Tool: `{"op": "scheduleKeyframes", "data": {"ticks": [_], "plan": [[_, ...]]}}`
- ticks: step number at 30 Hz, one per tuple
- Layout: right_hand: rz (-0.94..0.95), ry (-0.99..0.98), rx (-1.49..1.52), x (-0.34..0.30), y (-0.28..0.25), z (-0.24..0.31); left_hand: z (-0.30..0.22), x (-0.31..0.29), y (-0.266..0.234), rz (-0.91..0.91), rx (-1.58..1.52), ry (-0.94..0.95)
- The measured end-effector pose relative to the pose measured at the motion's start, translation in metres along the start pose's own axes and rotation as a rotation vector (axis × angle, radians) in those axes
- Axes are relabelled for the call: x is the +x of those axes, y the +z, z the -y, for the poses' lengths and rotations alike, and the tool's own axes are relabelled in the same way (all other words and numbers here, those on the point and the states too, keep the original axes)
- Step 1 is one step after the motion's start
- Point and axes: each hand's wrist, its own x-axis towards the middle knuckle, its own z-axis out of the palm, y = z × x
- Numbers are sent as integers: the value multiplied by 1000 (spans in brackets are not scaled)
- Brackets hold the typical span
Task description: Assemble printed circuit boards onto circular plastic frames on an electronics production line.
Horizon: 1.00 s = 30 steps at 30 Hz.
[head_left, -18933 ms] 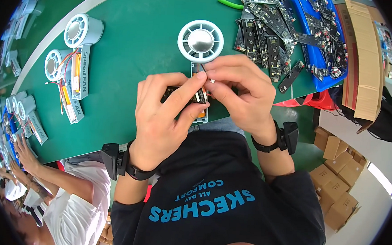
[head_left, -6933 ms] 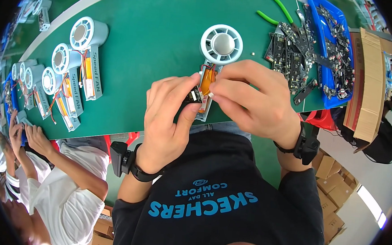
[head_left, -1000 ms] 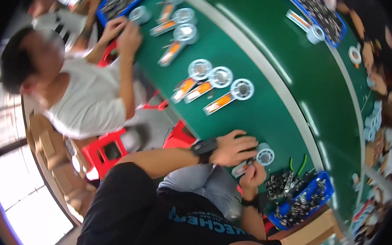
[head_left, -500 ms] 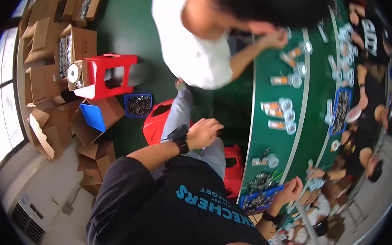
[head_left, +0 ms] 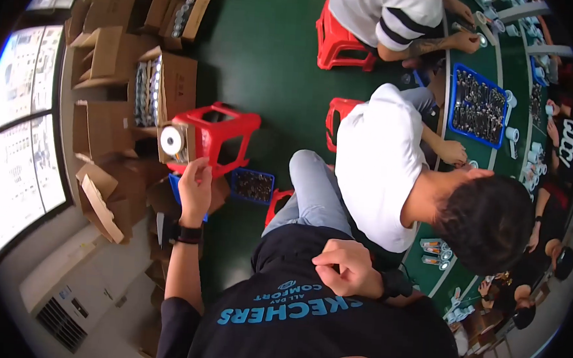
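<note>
My left hand (head_left: 196, 190) is raised at the left, beside the red stool (head_left: 226, 139) and just below a white round reel (head_left: 171, 140) in a small carton on it. Its fingers are loosely bent and slightly apart, with nothing visible in them. In front of my dark shirt, my right hand (head_left: 347, 267) has its fingers curled in toward the thumb. I see nothing in that hand, and it touches no bench or part. A blue tray of small dark parts (head_left: 253, 185) sits beyond my left hand, low beside the stool.
Open cartons (head_left: 167, 86) crowd the left wall under the window. A co-worker in white (head_left: 382, 165) sits close at my right, leaning over the green bench (head_left: 475, 92). On that bench are a large blue parts tray (head_left: 478, 105) and pale round-headed pieces (head_left: 436, 252). More people sit across it.
My body has turned left, away from the bench. My left hand has gone from above my lap to near the stool; the right has come from the bench tray to my torso.
</note>
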Motion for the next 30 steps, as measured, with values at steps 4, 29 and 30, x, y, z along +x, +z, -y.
{"op": "scheduleKeyframes", "data": {"ticks": [4,29,30], "plan": [[45,94,114,99,26,-17,-8,66,-34,-9,-196,-118],[-350,-89,-1098,804,2,-91,235,761,-2,356,37,-78],[-359,-86,-1106,827,-4,-91,215,805,4,334,23,-52]]}}
